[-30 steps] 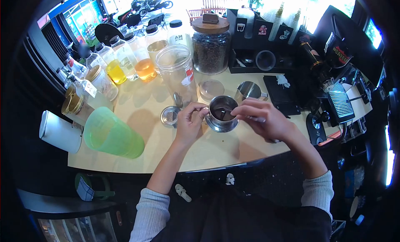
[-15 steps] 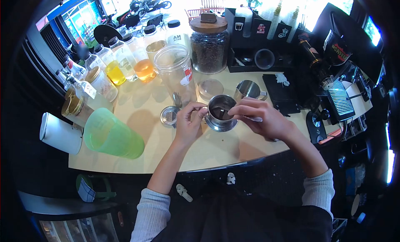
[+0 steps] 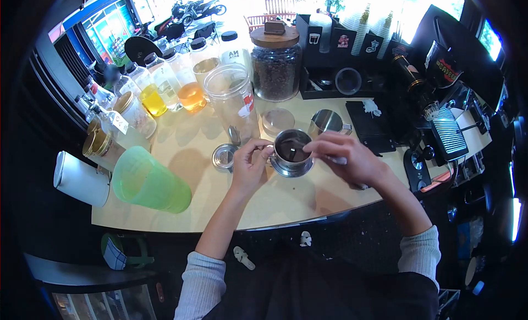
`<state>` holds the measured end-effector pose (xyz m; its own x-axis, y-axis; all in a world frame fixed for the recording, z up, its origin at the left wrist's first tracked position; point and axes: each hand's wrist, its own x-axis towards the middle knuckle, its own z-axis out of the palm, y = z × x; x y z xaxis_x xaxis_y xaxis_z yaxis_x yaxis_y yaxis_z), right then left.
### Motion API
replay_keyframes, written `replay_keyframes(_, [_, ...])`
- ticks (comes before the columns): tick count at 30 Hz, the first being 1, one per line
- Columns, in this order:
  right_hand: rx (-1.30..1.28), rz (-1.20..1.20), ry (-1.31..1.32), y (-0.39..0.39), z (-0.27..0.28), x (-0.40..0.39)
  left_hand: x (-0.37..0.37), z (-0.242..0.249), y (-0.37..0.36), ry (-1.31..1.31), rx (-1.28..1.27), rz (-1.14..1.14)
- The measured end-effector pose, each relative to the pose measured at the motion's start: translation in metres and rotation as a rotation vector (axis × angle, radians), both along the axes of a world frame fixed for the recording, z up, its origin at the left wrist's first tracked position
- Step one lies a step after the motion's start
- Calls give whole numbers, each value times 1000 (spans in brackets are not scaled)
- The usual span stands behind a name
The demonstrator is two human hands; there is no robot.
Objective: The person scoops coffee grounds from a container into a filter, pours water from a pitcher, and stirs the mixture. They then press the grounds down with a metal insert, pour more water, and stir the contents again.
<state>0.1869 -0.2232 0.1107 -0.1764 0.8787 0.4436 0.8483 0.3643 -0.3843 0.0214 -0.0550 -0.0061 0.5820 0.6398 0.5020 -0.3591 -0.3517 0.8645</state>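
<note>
Left hand [image 3: 250, 166], right hand [image 3: 349, 161] flank metal filter cup [image 3: 291, 152], touching.

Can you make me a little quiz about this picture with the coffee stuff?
1. True or false: the left hand touches the metal filter cup.
2. What fills the big jar with the wooden lid? A) coffee beans B) orange juice C) sugar
3. Fill the gap: the green cup lies on its ____ on the counter.

Key
1. True; its fingers hold the cup's left side, while the right hand holds a small tool over the cup.
2. A
3. side
</note>
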Motion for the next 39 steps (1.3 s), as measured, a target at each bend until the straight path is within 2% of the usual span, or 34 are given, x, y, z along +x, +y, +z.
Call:
replay_keyframes(1, [2, 52, 33, -1, -1, -1, 0, -1, 1, 1, 14, 7])
replay_keyframes(6, [-18, 4, -61, -10, 1, 3, -2, 2, 2, 25, 15, 7])
replay_keyframes(8, [44, -37, -25, -9, -1, 5, -1, 1, 1, 12, 3, -1])
replay_keyframes(12, [24, 57, 46, -7, -4, -3, -1, -6, 3, 31, 1, -41])
replay_keyframes(17, [149, 8, -131, -4, -8, 6, 2, 0, 2, 26, -74, -35])
replay_keyframes(20, [144, 65, -112, -3, -17, 1, 3, 7, 2, 114, -47, -28])
replay_keyframes(22, [195, 65, -143, -7, -17, -3, 1, 8, 0, 207, 62, -33])
replay_keyframes(26, [265, -51, -274, -13, -17, -3, -1, 14, -6, 250, 31, -12])
replay_keyframes(28, [288, -32, -237, -12, -26, -8, 1, 13, -8, 199, -84, -60])
replay_keyframes(31, [320, 13, -177, -13, -30, -12, 1, 16, -11, 181, -106, -58])
replay_keyframes(33, [327, 42, -151, -14, -27, -10, -1, 16, -10, 182, -86, -59])
replay_keyframes(35, [355, -67, -207, -16, -23, -4, -1, 18, -11, 182, -69, -64])
replay_keyframes(39, [377, -46, -191, -16, -28, -9, 2, 29, -16, 199, -5, -15])
